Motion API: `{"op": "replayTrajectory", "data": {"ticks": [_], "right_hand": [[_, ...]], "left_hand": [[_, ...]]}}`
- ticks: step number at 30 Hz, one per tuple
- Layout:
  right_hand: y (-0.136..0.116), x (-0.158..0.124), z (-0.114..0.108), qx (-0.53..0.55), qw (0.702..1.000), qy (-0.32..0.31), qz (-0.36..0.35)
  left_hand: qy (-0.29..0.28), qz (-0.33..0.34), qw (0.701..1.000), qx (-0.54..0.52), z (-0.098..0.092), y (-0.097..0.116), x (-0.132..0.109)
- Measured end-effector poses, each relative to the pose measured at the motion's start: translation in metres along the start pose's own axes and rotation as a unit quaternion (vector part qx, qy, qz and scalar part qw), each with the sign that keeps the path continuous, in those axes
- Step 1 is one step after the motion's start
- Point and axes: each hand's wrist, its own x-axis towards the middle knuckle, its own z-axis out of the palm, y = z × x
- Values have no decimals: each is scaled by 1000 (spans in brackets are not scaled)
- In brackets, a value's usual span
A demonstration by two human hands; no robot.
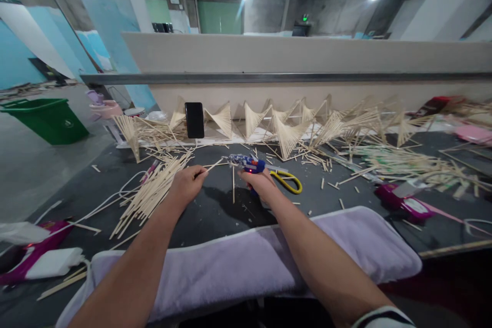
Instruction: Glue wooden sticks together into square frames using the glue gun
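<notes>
My left hand (188,183) is closed in a pinch on a thin wooden stick (213,165) that points right toward the nozzle of a blue glue gun (248,163). My right hand (261,182) is wrapped round the glue gun's grip, and a red light shows on its body. Another single stick (233,184) lies upright on the dark mat between my hands. A loose pile of sticks (154,192) lies just left of my left hand.
Yellow-handled scissors (287,180) lie right of the glue gun. Fan-shaped stick structures (286,130) line the back wall beside a black phone (194,119). A lilac towel (246,259) covers the near edge. Pink packets (403,204) lie right, a green bin (46,119) stands left.
</notes>
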Motion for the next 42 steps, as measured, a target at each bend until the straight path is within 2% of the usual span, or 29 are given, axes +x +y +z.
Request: {"op": "replayTrajectory", "data": {"ticks": [7, 13, 16, 22, 28, 35, 42], "right_hand": [[-3, -2, 0, 19, 1000, -15, 4], [-5, -6, 0, 30, 999, 8, 8], [-6, -6, -1, 45, 999, -11, 7], [-6, -7, -2, 50, 998, -27, 8], [-7, -8, 1, 66, 998, -4, 7], [-4, -6, -3, 20, 999, -38, -5], [0, -3, -3, -2, 999, -45, -18]], "left_hand": [[-12, -27, 998, -62, 2, -1, 0], [-14, -60, 992, -115, 2, -4, 2], [-21, -69, 990, -123, 2, -5, 2], [-20, -61, 994, -94, 0, -7, 3], [-14, -48, 996, -72, -1, -9, 3], [-8, -44, 996, -74, 0, -7, 2], [37, -62, 996, -59, 1, -6, 2]]}}
